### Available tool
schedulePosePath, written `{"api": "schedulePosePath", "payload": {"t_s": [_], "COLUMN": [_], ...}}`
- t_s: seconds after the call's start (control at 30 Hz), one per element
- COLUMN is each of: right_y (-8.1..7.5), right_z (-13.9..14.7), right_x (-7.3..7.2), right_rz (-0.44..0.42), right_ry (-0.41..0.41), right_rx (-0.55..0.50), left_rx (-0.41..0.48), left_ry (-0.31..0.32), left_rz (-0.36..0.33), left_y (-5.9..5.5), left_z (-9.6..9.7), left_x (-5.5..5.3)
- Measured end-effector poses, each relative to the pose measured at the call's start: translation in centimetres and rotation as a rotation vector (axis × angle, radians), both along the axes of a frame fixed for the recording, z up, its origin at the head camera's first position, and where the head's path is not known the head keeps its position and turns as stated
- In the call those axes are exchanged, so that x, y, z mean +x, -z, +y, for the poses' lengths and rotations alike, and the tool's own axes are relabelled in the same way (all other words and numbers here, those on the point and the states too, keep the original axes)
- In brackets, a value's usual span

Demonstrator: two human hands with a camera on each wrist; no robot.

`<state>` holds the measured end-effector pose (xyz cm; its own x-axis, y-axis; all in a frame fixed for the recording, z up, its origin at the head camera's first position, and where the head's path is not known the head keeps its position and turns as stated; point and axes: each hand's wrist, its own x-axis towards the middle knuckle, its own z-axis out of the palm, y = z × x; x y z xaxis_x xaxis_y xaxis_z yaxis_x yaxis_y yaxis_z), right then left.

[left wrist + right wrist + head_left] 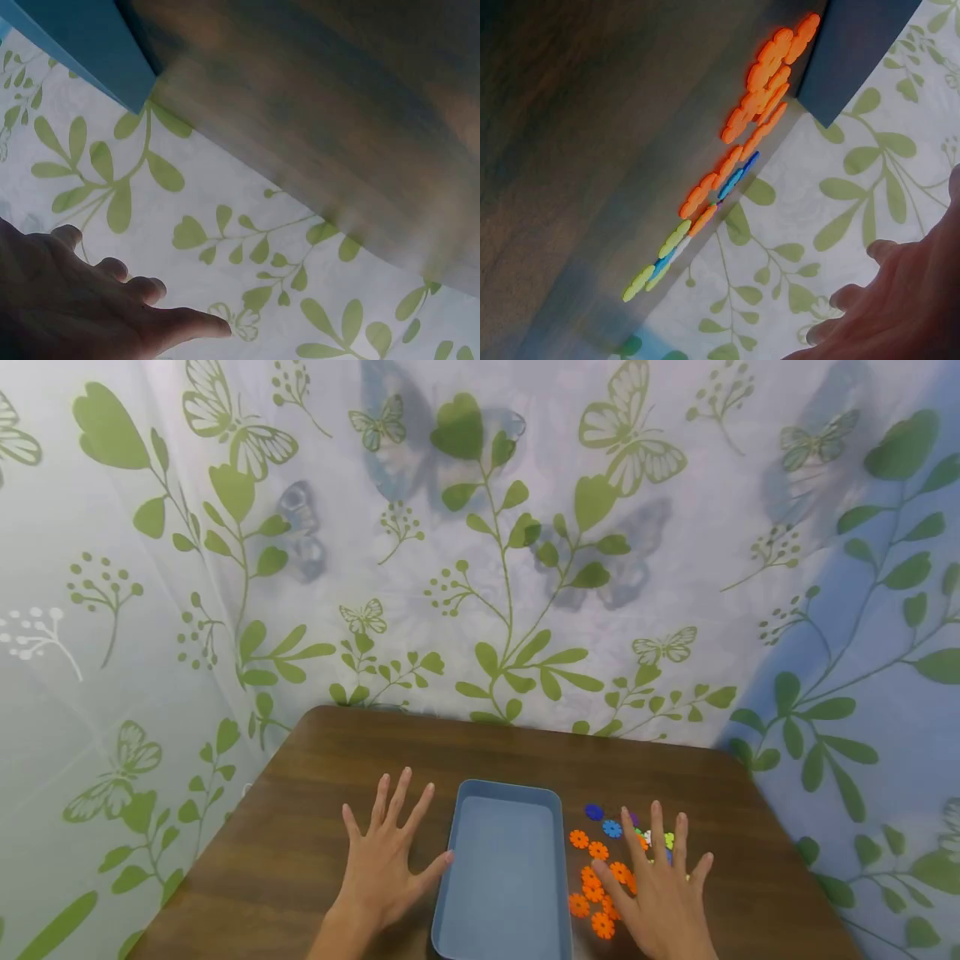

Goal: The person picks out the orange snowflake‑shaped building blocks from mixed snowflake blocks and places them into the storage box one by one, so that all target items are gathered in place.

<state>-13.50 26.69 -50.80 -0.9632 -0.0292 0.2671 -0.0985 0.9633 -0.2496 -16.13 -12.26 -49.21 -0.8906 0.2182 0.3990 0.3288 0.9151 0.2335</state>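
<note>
Flower pieces (592, 891) are scattered right of the tray (510, 877), both hands (382, 868) (663, 897) splayed, nothing grasped: handling seemingly unbegun, a pinch probably called for

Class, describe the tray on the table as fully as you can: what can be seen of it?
The tray is blue-grey, rectangular and shallow, with low walls and rounded far corners; it looks like plastic. It lies flat, open side up, on the brown table, and nothing shows inside. Orange flower-shaped pieces lie near its right side. The left hand's thumb reaches its left rim; whether they touch is unclear.
</note>
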Motion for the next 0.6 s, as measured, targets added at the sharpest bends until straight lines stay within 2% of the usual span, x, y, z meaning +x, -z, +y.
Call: {"api": "schedulePosePath", "payload": {"t_s": [0.17, 0.27, 0.47, 0.6], "right_y": [0.2, 0.2, 0.6, 0.8], "right_z": [0.2, 0.1, -0.2, -0.2], "right_x": [-0.2, -0.4, -0.5, -0.7], "right_rz": [-0.019, -0.030, -0.040, -0.043], "right_ry": [0.004, -0.002, -0.005, -0.006], "right_rx": [0.006, 0.003, 0.002, 0.000], "left_rx": [-0.033, -0.043, 0.015, 0.026], "left_ry": [0.018, 0.051, 0.233, 0.332], "left_rz": [-0.042, -0.087, -0.263, -0.296], "left_y": [0.4, 0.7, 1.8, 2.5], "left_z": [0.4, 0.5, 1.2, 1.1], "left_x": [0.2, 0.3, 1.3, 1.6]}}
